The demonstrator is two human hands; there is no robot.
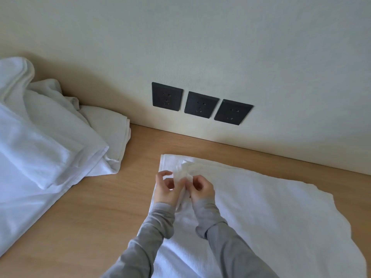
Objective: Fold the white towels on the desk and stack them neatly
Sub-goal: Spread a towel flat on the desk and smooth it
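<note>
A large white cloth towel (271,207) lies spread over the lower right of the frame, flat for the most part, with its far edge running close to the wall and its right edge wavy and uneven. Near its upper left corner a small portion of the cloth is drawn up off the surface into a crumpled raised fold (185,175), just right of the frame's centre. The right hand (201,186) has its fingers curled and its fingertips closed on this fold, pinching it. The left hand (166,187) sits just beside it, fingers curled, thumb and forefinger parted, its fingertips against the left side of the same fold; whether they clamp the cloth cannot be told. Both forearms enter from the bottom edge in grey long sleeves (230,243) and lie above the towel. The towel rests on a light wooden desk (90,217), whose bare surface shows at centre left and at the far right. A loose heap of white towels (40,127) occupies the left of the frame, rumpled and partly folded, apart from the spread towel, with bare wood between them. Behind the desk stands a cream wall (200,37) bearing three black square power sockets (201,105) in a row, above the towel's far edge.
</note>
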